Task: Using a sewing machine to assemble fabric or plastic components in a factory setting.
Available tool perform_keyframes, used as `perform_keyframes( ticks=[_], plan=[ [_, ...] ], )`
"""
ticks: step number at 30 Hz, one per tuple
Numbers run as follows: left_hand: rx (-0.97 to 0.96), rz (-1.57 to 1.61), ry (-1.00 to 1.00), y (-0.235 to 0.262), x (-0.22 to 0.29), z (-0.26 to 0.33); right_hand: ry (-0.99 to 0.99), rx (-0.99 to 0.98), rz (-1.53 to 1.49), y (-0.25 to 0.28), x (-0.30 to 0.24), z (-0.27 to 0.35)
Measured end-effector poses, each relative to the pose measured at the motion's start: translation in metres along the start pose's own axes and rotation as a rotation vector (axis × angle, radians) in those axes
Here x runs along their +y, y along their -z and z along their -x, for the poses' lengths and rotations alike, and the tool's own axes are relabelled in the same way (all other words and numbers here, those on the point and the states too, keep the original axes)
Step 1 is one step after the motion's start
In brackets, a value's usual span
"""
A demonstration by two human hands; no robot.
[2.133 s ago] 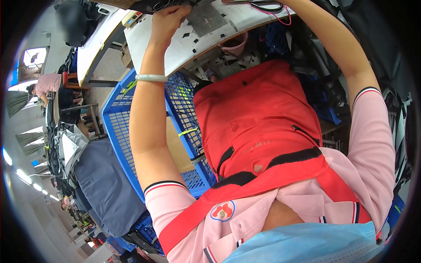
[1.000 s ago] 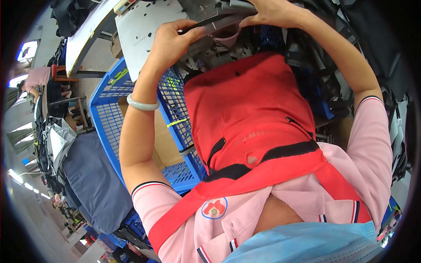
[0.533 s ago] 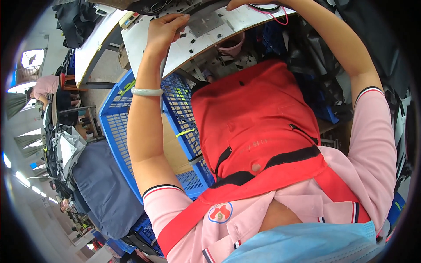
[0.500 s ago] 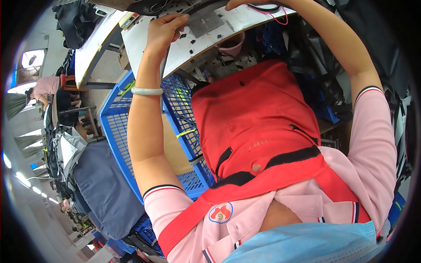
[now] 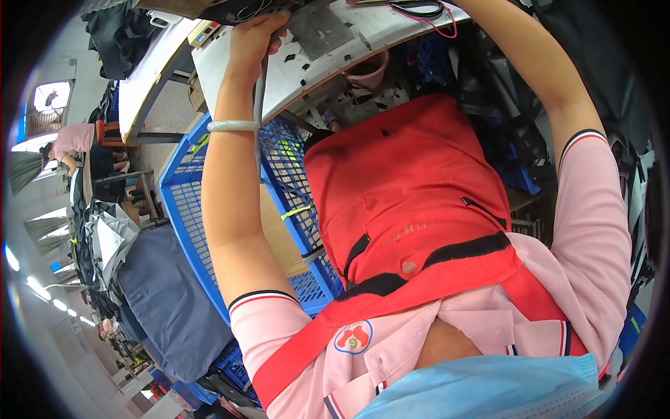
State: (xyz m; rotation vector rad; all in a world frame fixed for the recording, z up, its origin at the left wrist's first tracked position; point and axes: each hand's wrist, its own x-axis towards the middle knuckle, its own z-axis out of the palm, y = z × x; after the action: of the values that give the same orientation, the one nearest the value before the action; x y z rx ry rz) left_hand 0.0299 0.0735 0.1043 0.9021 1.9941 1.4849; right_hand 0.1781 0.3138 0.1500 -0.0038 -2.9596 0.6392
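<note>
Head view, looking down the wearer's own torso toward a white work table (image 5: pixel 230 70) at the top of the frame. The left hand (image 5: pixel 257 36) rests at the table's near edge, fingers curled closed over the border of a dark fabric piece (image 5: pixel 237 10) that lies flat on the table top by a grey metal plate (image 5: pixel 317 29). The right hand is cut off by the upper rim; only its forearm (image 5: pixel 530 63) shows, so its opening cannot be told. A pale bangle (image 5: pixel 234 126) circles the left wrist. Near the right forearm lies a black loop with a red cord (image 5: pixel 426 10).

Handling, as judged: the fabric looks light, limp and thin, likely to fold or slide on the smooth table; pinching it along an edge, with both hands well apart, should keep it spread.

Compared with one second earlier, the dark piece is no longer lifted toward the chest between both hands; it lies back on the table and the arms reach farther out.

Surroundings: a blue plastic crate (image 5: pixel 188 209) stands to the left, a pink bowl (image 5: pixel 370 70) hangs under the table, and a red apron (image 5: pixel 412 188) covers the lap.
</note>
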Motion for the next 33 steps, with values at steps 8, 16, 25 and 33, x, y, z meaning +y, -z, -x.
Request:
perform_keyframes(
  ticks=[8,16,25,33],
  plan=[
    [0.208,-0.113,-0.152,0.013,0.01,0.029,-0.158,0.018,-0.261,0.007,-0.013,0.047],
    [-0.133,-0.259,-0.001,-0.063,0.039,0.055,0.846,0.408,0.458,-0.143,-0.125,0.074],
    [-0.282,-0.082,0.235,-0.013,-0.041,0.103,0.375,0.091,-0.005,-0.055,-0.049,0.085],
    [-0.06,-0.247,-0.097,-0.019,0.005,0.079,-0.049,-0.133,-0.175,-0.004,-0.035,0.064]
  ],
)
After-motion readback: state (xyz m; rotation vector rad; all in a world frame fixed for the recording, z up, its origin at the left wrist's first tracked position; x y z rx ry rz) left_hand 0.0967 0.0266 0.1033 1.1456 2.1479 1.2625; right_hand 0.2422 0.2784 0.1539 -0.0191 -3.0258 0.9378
